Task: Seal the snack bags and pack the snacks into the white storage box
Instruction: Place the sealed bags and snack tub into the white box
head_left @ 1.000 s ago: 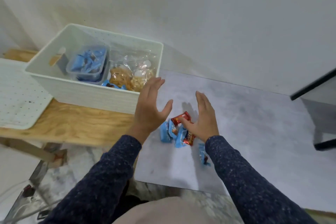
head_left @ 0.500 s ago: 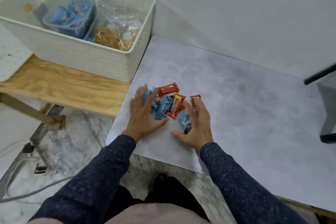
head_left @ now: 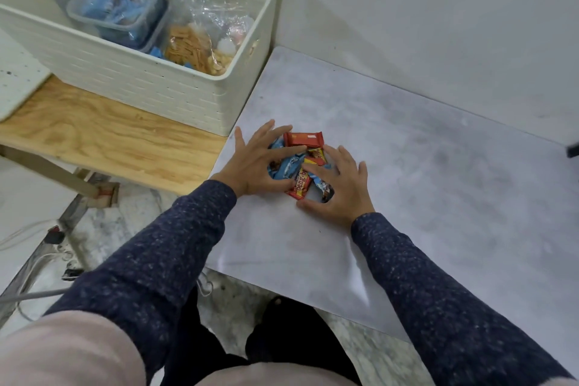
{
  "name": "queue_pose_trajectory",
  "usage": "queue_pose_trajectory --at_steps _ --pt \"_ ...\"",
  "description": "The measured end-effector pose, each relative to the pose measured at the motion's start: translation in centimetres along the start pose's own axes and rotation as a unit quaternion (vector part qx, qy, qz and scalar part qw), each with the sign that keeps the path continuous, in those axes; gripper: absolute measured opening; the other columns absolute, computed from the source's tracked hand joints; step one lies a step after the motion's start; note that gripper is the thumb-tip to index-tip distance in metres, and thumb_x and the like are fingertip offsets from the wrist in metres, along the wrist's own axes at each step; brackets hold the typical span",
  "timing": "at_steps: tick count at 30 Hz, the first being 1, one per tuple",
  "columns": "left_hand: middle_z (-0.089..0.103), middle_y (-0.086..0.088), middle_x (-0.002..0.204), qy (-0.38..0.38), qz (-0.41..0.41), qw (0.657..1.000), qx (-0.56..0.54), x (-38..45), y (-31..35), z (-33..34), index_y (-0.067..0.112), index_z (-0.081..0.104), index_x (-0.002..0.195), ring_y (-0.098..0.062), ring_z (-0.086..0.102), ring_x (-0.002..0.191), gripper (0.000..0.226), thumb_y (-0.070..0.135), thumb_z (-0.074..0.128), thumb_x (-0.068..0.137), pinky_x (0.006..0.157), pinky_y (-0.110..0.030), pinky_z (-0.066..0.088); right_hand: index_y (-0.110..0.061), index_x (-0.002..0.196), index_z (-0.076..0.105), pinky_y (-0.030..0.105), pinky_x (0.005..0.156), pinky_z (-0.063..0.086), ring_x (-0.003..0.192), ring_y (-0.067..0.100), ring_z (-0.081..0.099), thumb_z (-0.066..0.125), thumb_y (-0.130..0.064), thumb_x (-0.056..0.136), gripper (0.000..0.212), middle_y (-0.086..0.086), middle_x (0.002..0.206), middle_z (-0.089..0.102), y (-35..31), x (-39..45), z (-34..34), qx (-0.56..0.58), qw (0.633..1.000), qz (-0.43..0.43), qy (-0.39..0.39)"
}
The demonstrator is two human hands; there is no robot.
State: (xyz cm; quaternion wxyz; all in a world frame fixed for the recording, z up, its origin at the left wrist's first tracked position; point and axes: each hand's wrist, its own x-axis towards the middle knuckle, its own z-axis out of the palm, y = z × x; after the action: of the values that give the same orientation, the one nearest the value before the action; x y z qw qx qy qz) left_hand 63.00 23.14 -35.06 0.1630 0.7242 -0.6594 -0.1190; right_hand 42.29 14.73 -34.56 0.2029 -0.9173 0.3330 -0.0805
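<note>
Pale grey, matte, mottled worktop [head_left: 423,182] runs from lower centre to the right of the frame, against a plain white wall; a raw plywood shelf [head_left: 103,135] with visible grain butts its left edge.

Nearest us, at frame centre: both hands are flat on the worktop, cupped around a small pile of wrapped snacks [head_left: 299,166]. The left hand [head_left: 257,163] has its fingers spread wide and lies over the blue wrappers on the pile's left side. The right hand [head_left: 341,188] has its fingers splayed and presses in from the right, thumb tucked under the pile's near edge. Neither has closed on anything yet; we read this as raking the pile together before a scoop.

Wrappers are glossy crinkled foil, small and pillow-shaped, blue and red-orange. One red bar [head_left: 303,139] lies flat at the far edge of the pile, just past the left fingertips.

Further out, upper left: the white storage box [head_left: 175,91], rigid plastic with a ribbed outer wall and perforated inner walls, sits on the shelf. Already inside: a clear lidded tub [head_left: 116,9] of blue wrappers and a clear crinkly bag [head_left: 200,41] of tan crackers and pale pieces. We can't tell whether that bag is sealed.

Our call: mostly packed. Left: this last loose pile goes into the box.
</note>
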Motion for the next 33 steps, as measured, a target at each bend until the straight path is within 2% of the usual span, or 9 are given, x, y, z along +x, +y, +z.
queue_pose_trajectory --at_steps 4,8,11,16,19,21,24,29,33 --pt "0.033 0.008 0.15 0.0 -0.001 1.0 -0.028 0.7 -0.1 0.0 0.045 0.048 0.132 -0.021 0.021 0.144 0.067 0.07 0.04 0.07 0.109 -0.069 0.005 -0.042 0.121 0.057 0.061 0.112 0.01 0.143 0.023 0.023 0.065 -0.069 0.065 0.063 -0.006 0.15 0.035 0.1 0.6 0.4 -0.007 1.0 0.013 0.019" --pt "0.047 0.003 0.139 0.021 0.014 0.997 -0.069 1.4 -0.3 0.2 0.03 0.06 0.122 -0.016 0.04 0.132 0.062 0.059 0.044 0.07 0.111 -0.045 0.016 -0.034 0.112 0.064 0.059 0.108 0.023 0.132 0.022 0.041 0.061 -0.07 0.063 0.06 -0.003 0.137 0.05 -0.3 0.8 0.6 -0.003 0.998 0.014 0.058" --pt "0.06 0.0 0.123 0.036 0.019 0.997 -0.069 2.1 -0.1 0.5 0.02 0.065 0.111 -0.018 0.053 0.116 0.055 0.052 0.046 0.07 0.102 -0.034 0.027 -0.028 0.103 0.068 0.053 0.103 0.033 0.115 0.018 0.054 0.064 -0.063 0.066 0.051 -0.001 0.122 0.058 -0.3 0.9 0.8 0.016 0.993 0.001 0.113" --pt "0.066 -0.001 0.096 0.078 -0.001 0.996 -0.043 2.6 0.6 1.4 0.015 0.063 0.098 -0.023 0.061 0.091 0.042 0.045 0.047 0.073 0.085 -0.035 0.04 -0.026 0.093 0.072 0.04 0.087 0.042 0.099 0.021 0.059 0.063 -0.055 0.069 0.039 0.001 0.11 0.062 -0.3 0.7 1.0 0.013 0.99 0.018 0.141" --pt "0.065 -0.004 0.096 0.088 -0.026 0.995 -0.041 2.9 1.0 1.4 0.015 0.057 0.108 -0.025 0.06 0.09 0.037 0.038 0.059 0.079 0.082 -0.036 0.04 -0.021 0.088 0.073 0.04 0.068 0.051 0.084 0.028 0.061 0.06 -0.044 0.069 0.032 0.007 0.099 0.063 -0.3 0.5 0.9 0.0 0.988 0.018 0.154" --pt "0.064 -0.003 0.099 0.076 -0.046 0.995 -0.046 3.1 1.5 1.4 0.019 0.048 0.125 -0.024 0.058 0.092 0.048 0.036 0.061 0.082 0.081 -0.038 0.04 -0.019 0.087 0.073 0.037 0.062 0.054 0.081 0.029 0.061 0.059 -0.042 0.07 0.033 0.009 0.096 0.063 -0.2 0.2 1.0 -0.007 0.988 0.026 0.154" --pt "0.062 -0.004 0.108 0.051 -0.07 0.996 -0.02 3.2 2.1 1.4 0.023 0.037 0.14 -0.023 0.055 0.101 0.061 0.038 0.059 0.085 0.085 -0.04 0.038 -0.019 0.087 0.073 0.032 0.062 0.054 0.081 0.026 0.061 0.058 -0.043 0.071 0.033 0.009 0.095 0.063 -0.1 -0.1 1.1 -0.004 0.988 0.048 0.147" --pt "0.061 -0.002 0.111 0.029 -0.11 0.993 0.032 3.6 2.8 1.5 0.023 0.051 0.128 -0.022 0.051 0.106 0.043 0.041 0.052 0.089 0.09 -0.041 0.035 -0.017 0.086 0.073 0.027 0.059 0.051 0.077 0.025 0.06 0.057 -0.042 0.071 0.033 0.008 0.092 0.062 -0.3 -0.5 1.0 -0.001 0.988 0.063 0.144" --pt "0.06 -0.003 0.114 0.03 -0.138 0.989 0.032 3.7 3.2 1.7 0.018 0.054 0.123 -0.022 0.051 0.107 0.043 0.043 0.052 0.089 0.091 -0.042 0.036 -0.017 0.087 0.074 0.023 0.06 0.047 0.075 0.025 0.061 0.056 -0.044 0.071 0.035 0.008 0.091 0.063 -0.4 -0.8 1.0 -0.01 0.986 0.07 0.15"
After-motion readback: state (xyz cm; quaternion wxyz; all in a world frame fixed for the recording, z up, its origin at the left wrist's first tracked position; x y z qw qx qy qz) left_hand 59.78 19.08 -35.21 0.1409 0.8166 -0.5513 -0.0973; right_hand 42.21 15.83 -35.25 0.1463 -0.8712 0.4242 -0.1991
